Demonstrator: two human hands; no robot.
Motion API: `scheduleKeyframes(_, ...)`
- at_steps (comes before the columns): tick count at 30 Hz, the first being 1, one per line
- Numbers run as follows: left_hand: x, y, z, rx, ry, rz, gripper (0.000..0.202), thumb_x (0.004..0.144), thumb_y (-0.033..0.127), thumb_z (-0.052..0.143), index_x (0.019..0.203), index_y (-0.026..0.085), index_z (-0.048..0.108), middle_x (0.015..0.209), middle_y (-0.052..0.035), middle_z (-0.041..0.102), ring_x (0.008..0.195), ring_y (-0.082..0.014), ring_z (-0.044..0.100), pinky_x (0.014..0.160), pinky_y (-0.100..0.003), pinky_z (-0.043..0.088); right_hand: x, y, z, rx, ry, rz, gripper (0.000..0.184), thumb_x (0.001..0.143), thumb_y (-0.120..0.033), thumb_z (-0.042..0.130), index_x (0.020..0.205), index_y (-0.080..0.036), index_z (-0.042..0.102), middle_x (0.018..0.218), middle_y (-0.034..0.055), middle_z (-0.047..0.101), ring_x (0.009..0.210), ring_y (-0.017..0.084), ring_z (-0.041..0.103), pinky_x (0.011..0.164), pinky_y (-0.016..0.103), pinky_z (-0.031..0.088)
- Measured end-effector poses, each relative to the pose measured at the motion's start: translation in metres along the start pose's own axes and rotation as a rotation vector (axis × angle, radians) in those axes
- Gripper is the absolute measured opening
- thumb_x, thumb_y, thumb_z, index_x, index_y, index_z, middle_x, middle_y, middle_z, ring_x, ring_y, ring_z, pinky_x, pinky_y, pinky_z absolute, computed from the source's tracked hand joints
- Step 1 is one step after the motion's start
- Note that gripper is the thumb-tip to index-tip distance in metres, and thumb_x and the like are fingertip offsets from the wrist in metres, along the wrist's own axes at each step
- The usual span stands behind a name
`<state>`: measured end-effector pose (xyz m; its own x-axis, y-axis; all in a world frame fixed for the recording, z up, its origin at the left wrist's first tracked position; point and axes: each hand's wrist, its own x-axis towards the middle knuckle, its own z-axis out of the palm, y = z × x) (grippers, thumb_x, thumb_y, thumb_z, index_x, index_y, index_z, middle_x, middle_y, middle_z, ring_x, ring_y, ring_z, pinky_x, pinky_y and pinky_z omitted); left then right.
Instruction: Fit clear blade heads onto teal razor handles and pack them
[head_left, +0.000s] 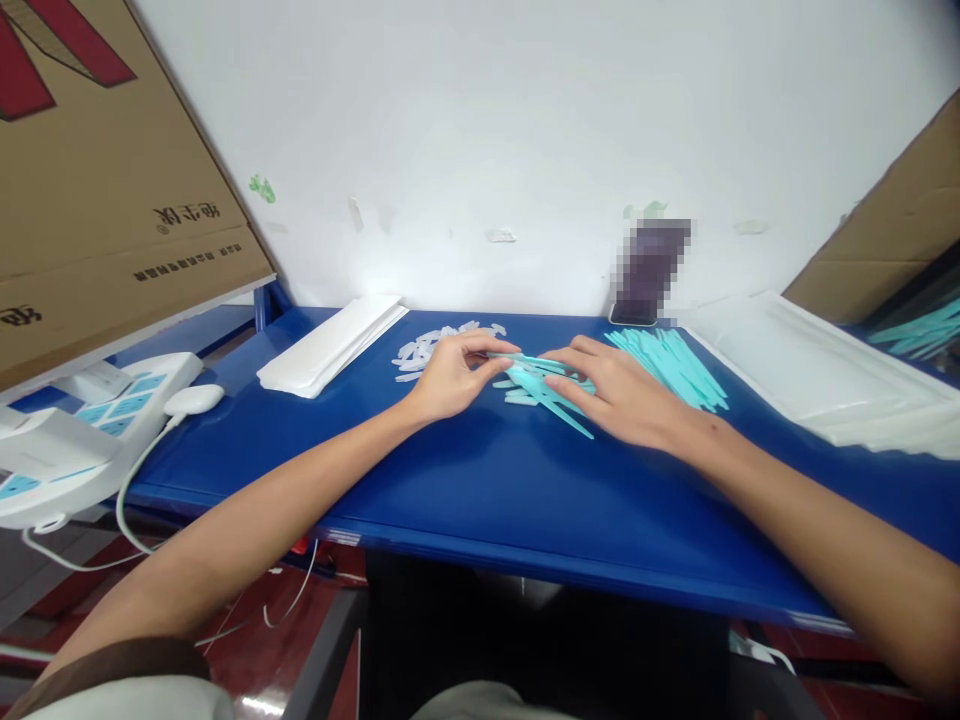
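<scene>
Over the middle of the table, my left hand (pixel 452 377) pinches the end of a slim teal plastic stick (pixel 529 360), shaped like an eyebrow razor. My right hand (pixel 624 392) is closed at the other end of it, thumb and fingers around the stick. Several more teal sticks (pixel 564 418) lie under and between the hands, one pointing toward me. Behind my left hand is a loose heap of small translucent white caps (pixel 420 352). A larger pile of teal sticks (pixel 679 370) lies beyond my right hand. My fingers partly hide the held stick's ends.
A stack of white sheets or bags (pixel 330 350) lies left on the blue table (pixel 480 500). A power strip (pixel 127 410) with a white cable stands at the left edge. A phone (pixel 649 270) leans on the wall. Clear plastic packaging (pixel 817 370) lies right; a cardboard box (pixel 127 170) rises left.
</scene>
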<state>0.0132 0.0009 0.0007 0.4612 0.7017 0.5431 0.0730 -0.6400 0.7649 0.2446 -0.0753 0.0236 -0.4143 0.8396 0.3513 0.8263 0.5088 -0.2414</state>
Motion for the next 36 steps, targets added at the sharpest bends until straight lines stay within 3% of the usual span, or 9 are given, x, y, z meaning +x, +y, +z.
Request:
scheduleKeyframes(4,0.001,0.000,0.001,-0.080,0.056,-0.023,0.021,0.084,0.032,0.077,0.097,0.016,0.080,0.100,-0.0099,0.074,0.091,-0.0195,0.070,0.085,-0.035,0.060,0.001,-0.005,0.002,-0.056,-0.056,0.060,0.045,0.104,-0.050,0.040,0.131,-0.021,0.059,0.108,0.0102,0.072,0.090,0.027,0.066,0.072,0.034,0.042)
scheduleKeyframes(11,0.000,-0.002,0.004,-0.131,0.029,-0.022,0.025,0.081,0.036,0.080,0.096,0.015,0.081,0.098,-0.0099,0.075,0.088,-0.0199,0.072,0.081,-0.035,0.062,0.005,-0.007,0.003,0.064,-0.077,0.112,0.039,0.106,-0.048,0.035,0.095,-0.020,0.060,0.080,0.0047,0.067,0.070,0.020,0.060,0.063,0.030,0.034)
scheduleKeyframes(19,0.006,-0.007,-0.003,0.248,-0.034,0.160,0.030,0.093,0.036,0.066,0.116,0.019,0.076,0.111,-0.0105,0.075,0.094,-0.0197,0.070,0.084,-0.033,0.058,0.008,0.005,0.012,-0.178,-0.097,0.087,0.034,0.107,-0.036,0.031,0.102,-0.019,0.060,0.099,0.0096,0.065,0.084,0.022,0.061,0.070,0.033,0.038)
scheduleKeyframes(22,0.015,-0.014,-0.029,0.486,0.125,0.135,0.030,0.094,0.039,0.061,0.110,0.019,0.077,0.100,-0.0082,0.077,0.084,-0.0188,0.069,0.082,-0.033,0.055,0.011,0.004,0.017,-0.258,-0.131,0.117,0.037,0.106,-0.034,0.030,0.104,-0.017,0.063,0.106,0.0135,0.064,0.094,0.025,0.062,0.075,0.035,0.041)
scheduleKeyframes(25,0.022,-0.023,-0.072,0.684,0.291,0.043,0.034,0.093,0.040,0.055,0.102,0.017,0.078,0.085,-0.0063,0.076,0.068,-0.0179,0.066,0.079,-0.033,0.054,0.013,-0.001,0.018,-0.290,-0.135,0.127,0.038,0.104,-0.035,0.035,0.114,-0.015,0.066,0.115,0.0159,0.066,0.105,0.029,0.062,0.084,0.039,0.041)
scheduleKeyframes(27,0.022,-0.030,-0.104,0.860,0.336,-0.050,0.039,0.093,0.042,0.051,0.108,0.017,0.076,0.087,-0.0067,0.076,0.072,-0.0201,0.068,0.089,-0.037,0.052,0.014,-0.003,0.014,-0.297,-0.112,0.136,0.040,0.101,-0.037,0.038,0.119,-0.014,0.066,0.114,0.0152,0.069,0.106,0.031,0.063,0.092,0.045,0.038)
scheduleKeyframes(29,0.019,-0.035,-0.135,1.045,0.281,-0.189,0.049,0.093,0.048,0.049,0.123,0.017,0.071,0.107,-0.0123,0.075,0.094,-0.0290,0.070,0.098,-0.045,0.049,0.015,-0.002,0.007,-0.281,-0.101,0.175,0.044,0.099,-0.042,0.040,0.121,-0.013,0.065,0.095,0.0120,0.072,0.097,0.031,0.064,0.094,0.048,0.037)
scheduleKeyframes(32,0.012,-0.043,-0.170,1.248,0.132,-0.516,0.078,0.087,0.068,0.050,0.149,0.020,0.053,0.144,-0.0229,0.056,0.133,-0.0486,0.049,0.104,-0.064,0.041,0.020,0.002,-0.007,-0.186,-0.162,0.264,0.052,0.096,-0.054,0.045,0.124,-0.015,0.064,0.066,0.0045,0.065,0.078,0.028,0.064,0.079,0.040,0.041)
scheduleKeyframes(36,0.005,-0.051,-0.192,1.219,-0.025,-0.903,0.107,0.079,0.087,0.046,0.163,0.024,0.027,0.159,-0.0279,0.036,0.144,-0.0560,0.033,0.106,-0.072,0.034,0.028,0.011,-0.018,-0.117,-0.370,0.258,0.075,0.085,-0.072,0.053,0.136,-0.018,0.057,0.088,0.0095,0.071,0.085,0.029,0.066,0.069,0.036,0.043)
